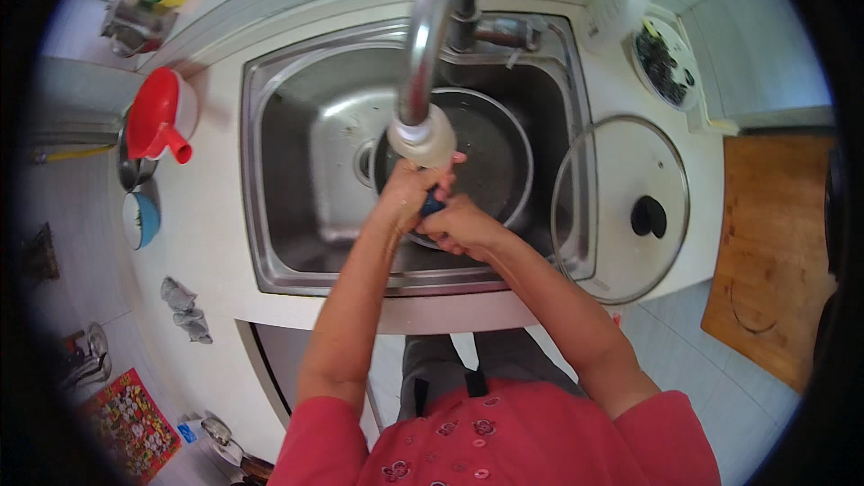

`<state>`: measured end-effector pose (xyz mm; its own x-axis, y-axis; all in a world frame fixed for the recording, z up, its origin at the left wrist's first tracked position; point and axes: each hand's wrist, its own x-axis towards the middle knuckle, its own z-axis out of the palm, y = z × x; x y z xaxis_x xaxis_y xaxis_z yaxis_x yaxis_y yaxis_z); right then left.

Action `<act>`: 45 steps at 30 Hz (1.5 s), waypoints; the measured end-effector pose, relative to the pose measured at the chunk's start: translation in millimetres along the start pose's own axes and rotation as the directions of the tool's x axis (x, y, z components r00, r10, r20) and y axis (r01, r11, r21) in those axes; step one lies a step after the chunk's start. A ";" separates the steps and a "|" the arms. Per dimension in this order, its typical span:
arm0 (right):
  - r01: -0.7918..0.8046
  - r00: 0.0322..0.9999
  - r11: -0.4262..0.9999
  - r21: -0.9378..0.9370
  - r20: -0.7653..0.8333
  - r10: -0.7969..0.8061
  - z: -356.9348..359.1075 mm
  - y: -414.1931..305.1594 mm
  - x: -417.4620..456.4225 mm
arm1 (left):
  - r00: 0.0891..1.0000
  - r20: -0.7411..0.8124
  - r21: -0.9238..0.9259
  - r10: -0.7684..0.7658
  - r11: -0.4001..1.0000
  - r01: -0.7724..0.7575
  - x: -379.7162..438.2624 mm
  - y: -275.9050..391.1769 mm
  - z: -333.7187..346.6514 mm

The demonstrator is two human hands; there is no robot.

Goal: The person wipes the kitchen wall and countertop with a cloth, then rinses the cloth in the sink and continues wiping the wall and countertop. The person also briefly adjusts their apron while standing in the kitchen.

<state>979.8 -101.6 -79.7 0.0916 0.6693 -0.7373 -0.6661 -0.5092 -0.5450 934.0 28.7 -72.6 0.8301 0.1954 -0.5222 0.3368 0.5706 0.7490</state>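
Observation:
Both hands are over a stainless steel sink (287, 250), below the white head of the chrome faucet (422, 47). My left hand (408, 192) and my right hand (462, 226) close around a small dark blue object (432, 204). Fingers cover most of it, so I cannot tell what it is. A round dark pan (496, 148) with a pale metal rim stands in the sink beneath the hands. The faucet head partly hides the fingertips of my left hand.
A glass lid (624, 169) with a black knob overlaps the sink's right edge. On the left stand a red plastic ladle (154, 115) and a blue bowl (143, 219). A plate of dark food (688, 57) and a white bottle (617, 10) are back right, a wooden board (769, 236) beyond.

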 end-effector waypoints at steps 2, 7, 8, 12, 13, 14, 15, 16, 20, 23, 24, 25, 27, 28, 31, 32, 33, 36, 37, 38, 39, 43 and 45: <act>0.120 0.981 0.969 -0.215 -0.125 -0.150 0.8 7.1 2.4 | 0.997 -0.045 0.043 -0.062 0.997 0.064 7.8 -5.7 2.9; 0.055 0.884 0.789 -0.612 -0.338 -0.323 6.6 30.7 29.2 | 0.971 -0.210 0.007 -0.114 0.993 0.118 20.6 -20.7 -1.4; 0.032 0.876 0.763 -0.646 -0.350 -0.332 6.6 32.4 30.8 | 0.960 -0.251 -0.001 -0.121 0.992 0.125 22.1 -23.0 -1.5; 0.004 0.834 0.642 -0.766 -0.352 -0.425 15.8 21.9 18.2 | 0.894 -0.433 -0.049 -0.114 0.993 0.103 26.2 -32.9 -3.2; 0.011 0.819 0.608 -0.794 -0.342 -0.462 16.9 19.9 14.4 | 0.866 -0.489 -0.078 -0.102 0.994 0.073 28.5 -37.2 -2.8; 0.008 0.809 0.585 -0.811 -0.339 -0.481 15.8 21.4 16.2 | 0.844 -0.523 -0.104 -0.121 0.992 0.077 29.7 -39.5 -5.6; 0.003 0.796 0.563 -0.826 -0.338 -0.501 12.6 22.4 19.8 | 0.819 -0.561 -0.118 -0.117 0.991 0.061 30.7 -38.3 -0.5; -0.001 0.784 0.541 -0.841 -0.336 -0.521 9.3 23.6 22.6 | 0.793 -0.599 -0.131 -0.114 0.990 0.043 31.5 -37.0 4.2; -0.008 0.740 0.457 -0.890 -0.313 -0.596 5.1 31.8 26.6 | 0.731 -0.674 -0.199 -0.109 0.979 -0.038 32.8 -38.9 9.6; -0.014 0.718 0.428 -0.904 -0.307 -0.624 3.0 34.3 29.5 | 0.697 -0.710 -0.207 -0.101 0.976 -0.070 28.6 -36.6 16.9; -0.022 0.714 0.412 -0.911 -0.302 -0.631 3.5 35.5 30.5 | 0.689 -0.718 -0.216 -0.099 0.973 -0.086 27.4 -37.0 17.5; -0.029 0.710 0.396 -0.918 -0.298 -0.638 4.3 36.6 31.2 | 0.681 -0.726 -0.225 -0.098 0.969 -0.101 27.4 -39.3 15.3; -0.017 0.705 0.358 -0.934 -0.265 -0.658 5.2 35.7 30.0 | 0.691 -0.716 -0.254 -0.105 0.960 -0.117 27.8 -43.8 8.9; -0.012 0.709 0.348 -0.937 -0.254 -0.658 5.5 33.8 27.9 | 0.683 -0.722 -0.262 -0.111 0.957 -0.121 27.1 -43.9 9.7; -0.030 0.734 0.326 -0.945 -0.242 -0.635 4.1 35.9 31.3 | 0.665 -0.740 -0.240 -0.097 0.962 -0.127 25.7 -43.7 10.3; -0.041 0.743 0.320 -0.947 -0.243 -0.624 3.4 37.4 33.0 | 0.656 -0.749 -0.247 -0.097 0.959 -0.141 23.6 -53.4 7.4; -0.062 0.756 0.318 -0.946 -0.253 -0.604 2.0 33.0 33.8 | 0.658 -0.749 -0.247 -0.077 0.954 -0.169 29.0 -57.1 5.5; -0.121 0.779 0.309 -0.943 -0.284 -0.559 3.9 37.6 28.8 | 0.739 -0.671 -0.304 -0.057 0.931 -0.204 33.2 -87.3 -16.4; -0.143 0.782 0.317 -0.938 -0.304 -0.545 2.7 39.3 33.8 | 0.771 -0.630 -0.346 -0.091 0.922 -0.174 26.5 -87.7 -14.9; -0.175 0.766 0.304 -0.936 -0.323 -0.555 -1.6 44.1 38.1 | 0.780 -0.601 -0.412 -0.172 0.903 -0.118 17.0 -75.2 -1.0; -0.191 0.760 0.283 -0.940 -0.324 -0.563 -2.0 44.0 41.6 | 0.765 -0.628 -0.370 -0.147 0.920 -0.127 9.9 -70.9 3.4; -0.163 0.890 0.082 -0.983 -0.182 -0.417 6.3 13.0 3.6 | 0.782 -0.623 -0.275 -0.005 0.937 -0.213 -14.4 -67.2 -28.0; -0.087 0.897 0.130 -0.988 -0.134 -0.422 -5.5 -4.7 -21.2 | 0.779 -0.627 -0.262 -0.003 0.943 -0.206 -37.9 -43.8 -43.8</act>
<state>985.0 -116.3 -63.8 0.4626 0.7423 -0.4848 0.6367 -0.6587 -0.4010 868.3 31.3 -103.5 0.3673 0.6502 -0.6651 0.0298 0.7065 0.7071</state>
